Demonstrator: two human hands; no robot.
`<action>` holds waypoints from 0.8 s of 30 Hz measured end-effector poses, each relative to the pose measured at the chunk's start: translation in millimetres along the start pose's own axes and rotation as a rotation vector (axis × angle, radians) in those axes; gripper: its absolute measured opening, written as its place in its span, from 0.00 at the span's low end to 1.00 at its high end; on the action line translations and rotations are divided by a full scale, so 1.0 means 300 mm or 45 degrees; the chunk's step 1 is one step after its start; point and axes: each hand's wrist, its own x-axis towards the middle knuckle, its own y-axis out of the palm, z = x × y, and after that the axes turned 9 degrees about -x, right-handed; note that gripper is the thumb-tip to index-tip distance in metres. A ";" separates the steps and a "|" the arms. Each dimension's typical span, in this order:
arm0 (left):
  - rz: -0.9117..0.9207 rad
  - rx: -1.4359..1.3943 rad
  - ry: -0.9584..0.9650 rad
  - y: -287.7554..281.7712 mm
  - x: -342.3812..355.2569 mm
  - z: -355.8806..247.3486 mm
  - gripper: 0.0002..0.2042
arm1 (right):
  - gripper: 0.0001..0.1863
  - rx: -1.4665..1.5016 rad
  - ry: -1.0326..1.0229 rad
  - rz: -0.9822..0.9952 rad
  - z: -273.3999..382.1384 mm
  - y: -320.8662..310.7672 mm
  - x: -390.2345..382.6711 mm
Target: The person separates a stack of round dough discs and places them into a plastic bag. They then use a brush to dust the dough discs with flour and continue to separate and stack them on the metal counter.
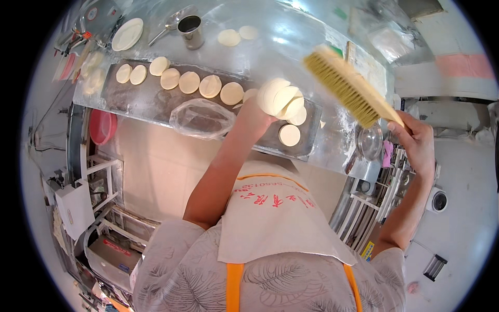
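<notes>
A fanned stack of thin, round, pale dough wrappers (280, 99) rests in my left hand (258, 117), held over the right part of a dark board (130, 96). The wrappers hide most of the fingers. My right hand (418, 141) is closed around the handle end of a wooden bench brush (345, 83), raised over the table's right side with its yellowish bristles facing left and down. Along the board runs a row of stacked dough rounds (189, 82). Another stack of rounds (289, 135) sits just below my left hand.
A clear plastic bag (202, 119) hangs over the board's near edge. Farther back on the metal table are a steel cup (191, 32), a scoop (174, 21), a white plate (127, 34) and two loose rounds (228, 37). A glass lid (369, 141) lies at the right.
</notes>
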 end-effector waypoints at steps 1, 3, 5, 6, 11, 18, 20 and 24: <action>0.035 -0.048 0.029 -0.007 -0.006 0.006 0.22 | 0.18 -0.034 0.012 -0.113 -0.012 0.000 -0.006; 0.173 -0.146 0.131 0.014 -0.012 -0.024 0.24 | 0.16 0.071 -0.141 0.012 -0.039 0.008 -0.030; 0.175 -0.316 0.091 0.024 -0.005 -0.026 0.25 | 0.16 0.226 -0.176 0.297 -0.031 0.004 -0.042; 0.083 -0.436 0.009 0.017 -0.010 -0.019 0.25 | 0.15 0.048 -0.085 0.323 -0.001 -0.003 -0.019; -0.098 -0.306 -0.063 -0.031 0.021 0.089 0.25 | 0.17 0.244 -0.024 0.107 -0.040 -0.008 -0.028; -0.095 -0.011 0.031 -0.031 -0.002 0.040 0.21 | 0.17 0.049 -0.015 0.074 -0.013 0.008 0.013; -0.126 -0.149 -0.028 -0.046 0.019 0.074 0.20 | 0.18 0.057 -0.119 -0.028 -0.063 0.007 -0.017; -0.114 -0.262 -0.050 -0.019 0.039 0.050 0.21 | 0.19 0.131 -0.112 0.230 -0.051 0.018 -0.037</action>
